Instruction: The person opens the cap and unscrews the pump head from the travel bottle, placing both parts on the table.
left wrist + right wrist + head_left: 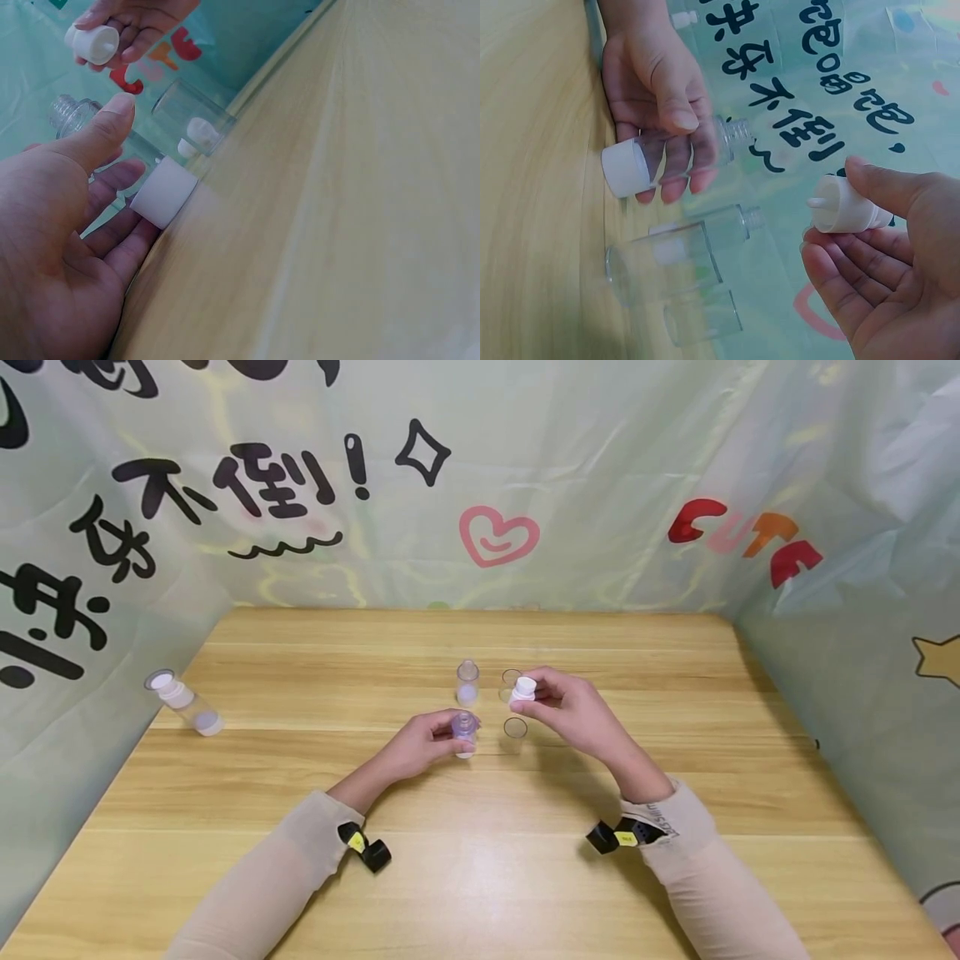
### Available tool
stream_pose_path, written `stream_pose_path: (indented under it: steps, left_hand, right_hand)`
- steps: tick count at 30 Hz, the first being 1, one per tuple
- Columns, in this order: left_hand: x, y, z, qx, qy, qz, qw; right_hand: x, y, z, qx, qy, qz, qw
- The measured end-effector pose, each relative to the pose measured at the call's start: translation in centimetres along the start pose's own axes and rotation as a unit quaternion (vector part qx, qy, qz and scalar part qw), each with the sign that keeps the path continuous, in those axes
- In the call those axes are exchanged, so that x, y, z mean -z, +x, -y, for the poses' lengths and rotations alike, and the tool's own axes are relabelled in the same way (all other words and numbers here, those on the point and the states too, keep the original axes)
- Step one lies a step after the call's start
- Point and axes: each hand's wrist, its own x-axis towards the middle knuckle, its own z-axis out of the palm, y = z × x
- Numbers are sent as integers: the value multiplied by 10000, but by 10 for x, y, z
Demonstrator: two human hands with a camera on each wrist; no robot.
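My left hand [420, 745] holds a clear bottle [464, 735] upright by its body, its white base on the tabletop. The bottle's threaded neck is uncovered, as the right wrist view shows. To its right and higher up, my right hand [576, 710] pinches a white pump head [524, 687] between thumb and fingers. A short stem [819, 202] sticks out of the pump head's hollow underside. Pump head and bottle are apart. Behind the held bottle stands a second clear bottle [467, 685], also with a bare neck. Two clear caps [664, 262] stand near the right hand, open ends up.
Far to the left on the wooden table [480, 893] stands another bottle [187, 703] with a white collar and a clear cap. A printed cloth [600, 468] hangs behind the table and along both sides. Wrist cameras sit on both sleeves.
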Motion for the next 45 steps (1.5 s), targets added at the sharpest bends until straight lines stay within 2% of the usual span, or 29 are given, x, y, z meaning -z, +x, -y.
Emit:
stream_pose_path:
  steps: [6,16,28,37,45]
  left_hand:
    - [0,0,-2,83,-28,0,10000]
    - [0,-1,0,9,-80,1,10000]
    - [0,-1,0,21,-52,0,10000]
    - [0,-1,0,90,-49,-5,9999]
    - [0,-1,-2,134,-30,-17,9999]
  right_hand:
    - [4,-3,-6,-106,-66,-26,9999]
    - [9,-8,-16,-380,-324,99,9987]
    - [14,-13,-29,-916,-351,357,9945]
    - [16,-13,-37,-1186,-585,751,9884]
    - [17,-15,-45,-1304,-571,1108,9836]
